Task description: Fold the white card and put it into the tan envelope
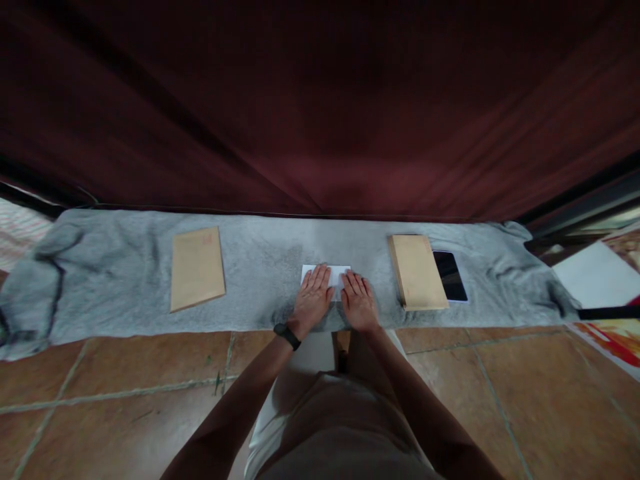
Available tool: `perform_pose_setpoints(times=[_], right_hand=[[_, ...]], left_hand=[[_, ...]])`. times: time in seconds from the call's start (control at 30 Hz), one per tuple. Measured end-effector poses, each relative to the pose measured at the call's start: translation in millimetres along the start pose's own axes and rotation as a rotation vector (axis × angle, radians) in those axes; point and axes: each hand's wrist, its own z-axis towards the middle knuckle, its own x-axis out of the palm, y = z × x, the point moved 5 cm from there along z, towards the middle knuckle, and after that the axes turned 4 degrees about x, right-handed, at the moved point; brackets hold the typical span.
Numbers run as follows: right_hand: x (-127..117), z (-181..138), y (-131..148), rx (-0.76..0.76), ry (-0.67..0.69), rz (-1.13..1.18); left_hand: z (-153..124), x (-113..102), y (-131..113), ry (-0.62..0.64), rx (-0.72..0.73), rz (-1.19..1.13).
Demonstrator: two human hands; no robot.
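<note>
A small white sheet of paper (337, 273) lies on the grey cloth in front of me, and whether it is folded I cannot tell. My left hand (314, 293) rests flat on its left part, fingers stretched out. On the right edge of the paper lies my right hand (359, 300), also flat with the fingers pointing away from me. Neither hand grips anything. Part of the sheet is hidden under both palms.
A single brown envelope (197, 269) lies to the left. At the right a stack of brown envelopes (419, 272) sits beside a dark-screened tablet or phone (450, 275). The grey cloth (260, 267) covers a narrow surface, backed by a dark red curtain (320, 160).
</note>
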Motion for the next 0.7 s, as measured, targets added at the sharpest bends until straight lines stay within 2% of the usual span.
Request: perform_pose_setpoints(times=[0.23,0.7], right_hand=[[-4,2,0,-0.003,-0.021,0.034],[-4,23,-12,0.001,0.026,0.047]], left_hand=[[-6,-6,15,-0.011,-0.038,0.033],[-7,-4,17,-0.021,-0.029,0.043]])
